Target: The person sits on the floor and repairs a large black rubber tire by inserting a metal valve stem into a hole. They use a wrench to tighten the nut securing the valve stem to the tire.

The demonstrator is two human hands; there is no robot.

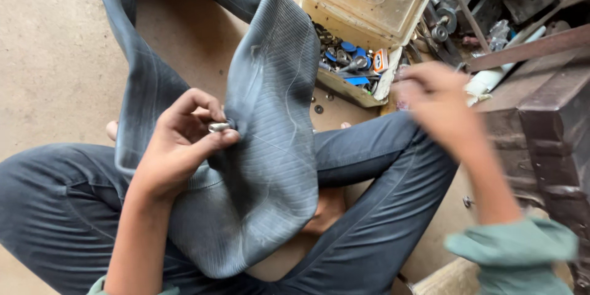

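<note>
Inner tube (270, 86) is seen in dusty grey-black w/ fine ribbed lines; valve (218, 126) silver. Tool box (362, 9) cream-yellow, w/ blue bits inside. Trousers (55, 203) dark grey; cuff (516, 249) pale green.

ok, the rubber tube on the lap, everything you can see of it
The inner tube is dark grey rubber, deflated and flat, finely ribbed and dusty. It drapes in a loop over the person's trousered legs, one limb rising out the top of the picture. A small metal valve sticks out of it, pinched in the left hand. The blurred right hand is off it.
</note>
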